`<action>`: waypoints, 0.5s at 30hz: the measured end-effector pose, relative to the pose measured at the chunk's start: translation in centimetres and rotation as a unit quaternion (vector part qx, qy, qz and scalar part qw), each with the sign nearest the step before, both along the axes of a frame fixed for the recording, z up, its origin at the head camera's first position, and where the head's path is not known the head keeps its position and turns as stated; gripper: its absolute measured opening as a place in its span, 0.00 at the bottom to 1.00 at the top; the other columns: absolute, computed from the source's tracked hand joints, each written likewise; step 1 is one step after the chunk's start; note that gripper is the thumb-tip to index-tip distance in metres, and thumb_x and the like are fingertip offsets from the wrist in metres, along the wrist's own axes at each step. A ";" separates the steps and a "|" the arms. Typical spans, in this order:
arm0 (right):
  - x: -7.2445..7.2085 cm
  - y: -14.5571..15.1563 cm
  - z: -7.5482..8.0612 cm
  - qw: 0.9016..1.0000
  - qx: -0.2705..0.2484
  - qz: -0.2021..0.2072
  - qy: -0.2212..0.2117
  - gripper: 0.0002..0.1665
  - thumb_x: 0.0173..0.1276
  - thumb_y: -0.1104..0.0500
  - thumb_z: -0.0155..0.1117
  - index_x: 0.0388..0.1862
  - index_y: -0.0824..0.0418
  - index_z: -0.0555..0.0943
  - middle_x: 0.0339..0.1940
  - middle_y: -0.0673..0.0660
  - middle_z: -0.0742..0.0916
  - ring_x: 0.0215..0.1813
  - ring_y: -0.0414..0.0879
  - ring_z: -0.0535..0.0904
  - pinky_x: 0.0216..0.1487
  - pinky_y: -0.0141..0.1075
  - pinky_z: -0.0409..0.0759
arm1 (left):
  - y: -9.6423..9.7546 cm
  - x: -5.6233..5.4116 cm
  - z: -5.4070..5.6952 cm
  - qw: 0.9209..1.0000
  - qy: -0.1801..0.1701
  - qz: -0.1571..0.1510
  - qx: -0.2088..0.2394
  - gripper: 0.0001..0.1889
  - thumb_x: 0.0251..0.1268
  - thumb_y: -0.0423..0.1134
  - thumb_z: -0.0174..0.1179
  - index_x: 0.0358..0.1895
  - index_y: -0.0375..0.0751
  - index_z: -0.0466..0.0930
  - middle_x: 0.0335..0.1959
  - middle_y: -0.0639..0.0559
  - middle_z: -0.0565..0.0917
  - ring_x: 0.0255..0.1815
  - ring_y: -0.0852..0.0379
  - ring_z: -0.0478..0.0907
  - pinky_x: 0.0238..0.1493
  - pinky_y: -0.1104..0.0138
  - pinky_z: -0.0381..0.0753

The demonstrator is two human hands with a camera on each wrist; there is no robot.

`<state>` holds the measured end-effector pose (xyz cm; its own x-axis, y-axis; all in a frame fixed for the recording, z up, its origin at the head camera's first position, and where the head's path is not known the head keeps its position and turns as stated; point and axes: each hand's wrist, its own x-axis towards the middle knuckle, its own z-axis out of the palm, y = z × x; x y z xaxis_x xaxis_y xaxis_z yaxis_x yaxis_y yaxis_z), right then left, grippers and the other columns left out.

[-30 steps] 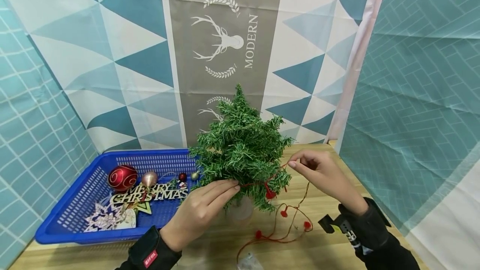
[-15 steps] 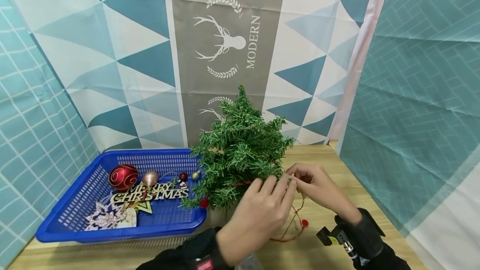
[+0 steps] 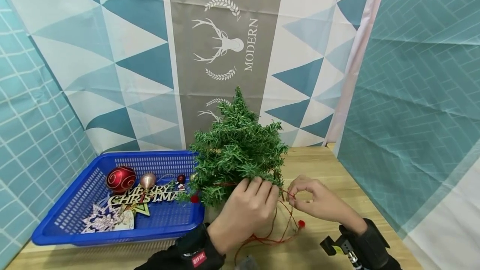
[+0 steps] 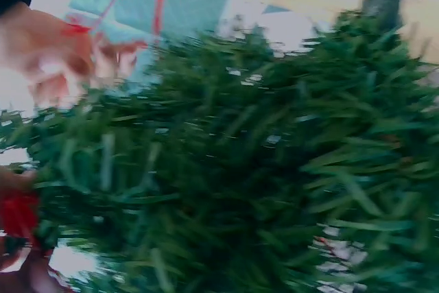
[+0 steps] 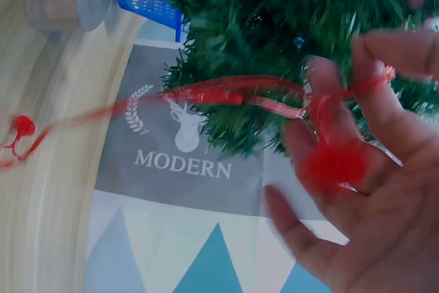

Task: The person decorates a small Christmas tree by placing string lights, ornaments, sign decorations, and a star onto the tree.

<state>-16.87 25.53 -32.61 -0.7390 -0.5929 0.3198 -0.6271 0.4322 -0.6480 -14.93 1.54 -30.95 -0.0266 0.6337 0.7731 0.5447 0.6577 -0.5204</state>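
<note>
A small green artificial Christmas tree (image 3: 238,149) stands on the table in the head view. At its lower front branches, my left hand (image 3: 247,211) has curled fingers; the left wrist view shows a red pom-pom (image 4: 18,216) pinched between them. My right hand (image 3: 318,201), right of the tree, pinches the thin red string of the pom-pom garland (image 3: 301,223) between thumb and finger. A blurred pom-pom (image 5: 336,164) hangs before that palm in the right wrist view. Part of the garland lies across the front branches, and the rest trails in loops on the table.
Left of the tree is a blue plastic basket (image 3: 123,238) holding a red bauble (image 3: 121,179), a pink bauble (image 3: 148,181), a Merry Christmas sign (image 3: 148,195) and a glittery snowflake (image 3: 100,218). A clear plastic piece (image 3: 246,263) lies at the front. Patterned cloth (image 3: 210,53) hangs behind.
My left hand has moved right along the tree's front, then slightly back left. My right hand has come down a little, drawing the string lower. A pom-pom now hangs at the tree's left side.
</note>
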 end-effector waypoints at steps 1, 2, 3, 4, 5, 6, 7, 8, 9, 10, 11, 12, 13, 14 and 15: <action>0.1 0.2 -0.1 1.000 0.001 0.023 -0.020 0.11 0.69 0.67 0.58 0.33 0.51 0.78 0.37 0.47 0.83 0.38 0.40 0.76 0.38 0.36 0.76 | -0.4 -0.1 -0.1 1.000 0.006 -0.015 0.006 0.18 0.75 0.32 0.40 0.34 0.44 0.82 0.30 0.53 0.81 0.30 0.57 0.79 0.28 0.68 0.76; 0.1 0.3 -0.2 0.998 -0.007 0.050 -0.048 0.10 0.71 0.67 0.55 0.34 0.53 0.77 0.38 0.50 0.83 0.38 0.42 0.77 0.39 0.38 0.76 | -0.8 -0.2 -0.1 1.000 0.007 -0.027 0.010 0.17 0.75 0.32 0.41 0.34 0.44 0.82 0.31 0.52 0.81 0.30 0.56 0.79 0.27 0.68 0.77; 0.2 0.5 -0.3 0.994 -0.016 0.073 -0.078 0.09 0.73 0.67 0.52 0.35 0.55 0.76 0.38 0.52 0.83 0.38 0.43 0.78 0.39 0.38 0.77 | -1.2 -0.3 -0.2 0.999 0.006 -0.040 0.015 0.17 0.74 0.32 0.42 0.35 0.43 0.82 0.31 0.52 0.81 0.30 0.56 0.79 0.27 0.67 0.77; 0.3 0.6 -0.4 0.990 -0.025 0.091 -0.106 0.08 0.74 0.67 0.50 0.37 0.58 0.75 0.38 0.55 0.83 0.37 0.43 0.78 0.38 0.38 0.78 | -1.5 -0.4 -0.3 0.998 0.004 -0.053 0.022 0.16 0.74 0.32 0.43 0.35 0.42 0.82 0.32 0.52 0.82 0.30 0.56 0.79 0.27 0.66 0.78; 0.5 0.7 -0.5 0.985 -0.034 0.105 -0.130 0.07 0.75 0.67 0.48 0.38 0.60 0.74 0.36 0.58 0.82 0.35 0.44 0.79 0.36 0.37 0.79 | -1.9 -0.5 -0.5 0.997 0.001 -0.066 0.030 0.15 0.73 0.32 0.44 0.35 0.42 0.82 0.32 0.51 0.82 0.30 0.55 0.79 0.28 0.66 0.78; 0.6 0.8 -0.5 0.981 -0.042 0.117 -0.149 0.07 0.76 0.68 0.46 0.39 0.61 0.73 0.34 0.60 0.81 0.33 0.45 0.78 0.34 0.37 0.79 | -2.2 -0.6 -0.6 0.996 -0.003 -0.081 0.038 0.14 0.73 0.32 0.44 0.35 0.41 0.82 0.33 0.51 0.82 0.30 0.55 0.78 0.27 0.66 0.78; 0.7 0.8 -0.6 0.977 -0.051 0.125 -0.163 0.07 0.76 0.68 0.45 0.40 0.62 0.73 0.32 0.61 0.80 0.33 0.45 0.78 0.34 0.38 0.80 | -2.6 -0.7 -0.8 0.994 -0.006 -0.095 0.047 0.14 0.73 0.32 0.45 0.35 0.41 0.82 0.33 0.50 0.82 0.30 0.55 0.78 0.27 0.66 0.78; 0.9 0.9 -0.5 0.976 -0.057 0.128 -0.169 0.07 0.75 0.69 0.45 0.41 0.63 0.73 0.31 0.61 0.79 0.33 0.46 0.78 0.34 0.39 0.80 | -2.9 -0.7 -1.0 0.993 -0.008 -0.105 0.055 0.14 0.72 0.31 0.45 0.34 0.41 0.82 0.33 0.50 0.82 0.30 0.55 0.78 0.27 0.66 0.78; 1.0 0.8 -0.4 0.977 -0.058 0.122 -0.163 0.08 0.75 0.69 0.45 0.41 0.62 0.73 0.29 0.60 0.79 0.30 0.45 0.77 0.32 0.37 0.80 | -3.3 -0.8 -1.1 0.991 -0.007 -0.119 0.064 0.13 0.72 0.31 0.46 0.34 0.41 0.82 0.33 0.50 0.82 0.29 0.55 0.78 0.27 0.66 0.77; 1.2 0.8 -0.3 0.979 -0.059 0.118 -0.156 0.08 0.75 0.69 0.45 0.42 0.62 0.74 0.28 0.59 0.77 0.28 0.45 0.75 0.29 0.37 0.79 | -3.6 -0.9 -1.2 0.989 -0.002 -0.130 0.072 0.13 0.71 0.30 0.47 0.33 0.41 0.82 0.32 0.50 0.82 0.29 0.55 0.78 0.26 0.66 0.77; 1.3 0.7 0.0 0.980 -0.064 0.114 -0.148 0.09 0.75 0.69 0.44 0.44 0.62 0.74 0.27 0.58 0.76 0.25 0.45 0.72 0.27 0.37 0.77 | -3.9 -1.0 -1.3 0.987 0.002 -0.141 0.079 0.12 0.71 0.30 0.47 0.33 0.41 0.82 0.32 0.49 0.82 0.28 0.55 0.78 0.26 0.67 0.76; 1.3 0.6 0.2 0.982 -0.072 0.111 -0.134 0.11 0.75 0.70 0.43 0.45 0.63 0.74 0.25 0.57 0.74 0.24 0.47 0.70 0.26 0.37 0.76 | -4.2 -1.1 -1.4 0.985 0.005 -0.149 0.085 0.12 0.71 0.30 0.48 0.33 0.41 0.81 0.32 0.49 0.82 0.28 0.55 0.78 0.26 0.67 0.76; 1.4 0.5 0.5 0.984 -0.078 0.103 -0.119 0.13 0.76 0.70 0.41 0.46 0.63 0.75 0.24 0.57 0.73 0.23 0.47 0.68 0.24 0.38 0.74 | -4.6 -1.1 -1.4 0.984 0.006 -0.156 0.089 0.12 0.71 0.30 0.48 0.32 0.41 0.81 0.32 0.49 0.82 0.28 0.54 0.78 0.27 0.67 0.76; 1.4 0.4 0.8 0.987 -0.084 0.097 -0.096 0.15 0.75 0.71 0.40 0.47 0.64 0.76 0.23 0.57 0.72 0.21 0.48 0.66 0.22 0.38 0.72 | -4.9 -1.2 -1.4 0.982 0.007 -0.164 0.091 0.12 0.72 0.30 0.48 0.32 0.41 0.81 0.32 0.49 0.82 0.29 0.54 0.78 0.27 0.67 0.75; 1.4 0.2 1.0 0.989 -0.089 0.088 -0.076 0.16 0.75 0.72 0.40 0.48 0.64 0.77 0.22 0.56 0.72 0.20 0.48 0.64 0.21 0.38 0.70 | -5.2 -1.2 -1.5 0.980 0.006 -0.174 0.094 0.13 0.72 0.29 0.47 0.33 0.41 0.81 0.32 0.49 0.82 0.29 0.54 0.78 0.28 0.67 0.75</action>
<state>-15.47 25.75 -31.56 -0.6768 -0.6612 0.3235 -0.5719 0.1956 -0.7967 -16.16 -3.63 -32.41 0.1760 0.4490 0.8760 0.7482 0.5172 -0.4155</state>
